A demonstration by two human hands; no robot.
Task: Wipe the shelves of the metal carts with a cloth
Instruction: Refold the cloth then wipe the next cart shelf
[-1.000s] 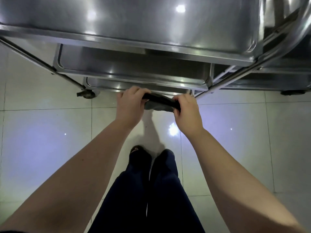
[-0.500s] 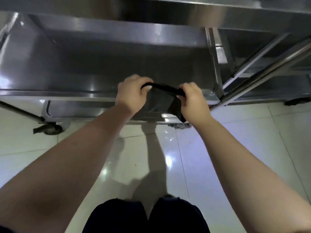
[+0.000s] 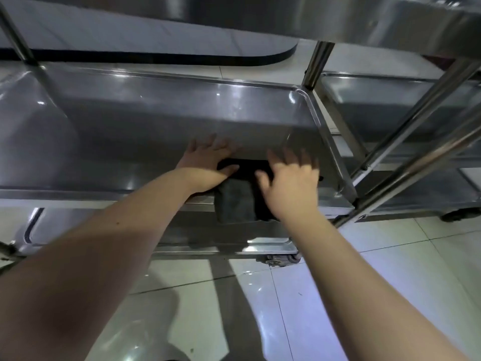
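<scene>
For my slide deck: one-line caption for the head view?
Left hand and right hand rest open on a dark cloth draped over the cart shelf's rim.

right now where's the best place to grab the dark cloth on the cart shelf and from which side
Probably the flap of the dark cloth that hangs over the shelf's front rim, pinched from the front. It droops free there, while the rest lies flat behind the rim under the open left hand and right hand.
</scene>
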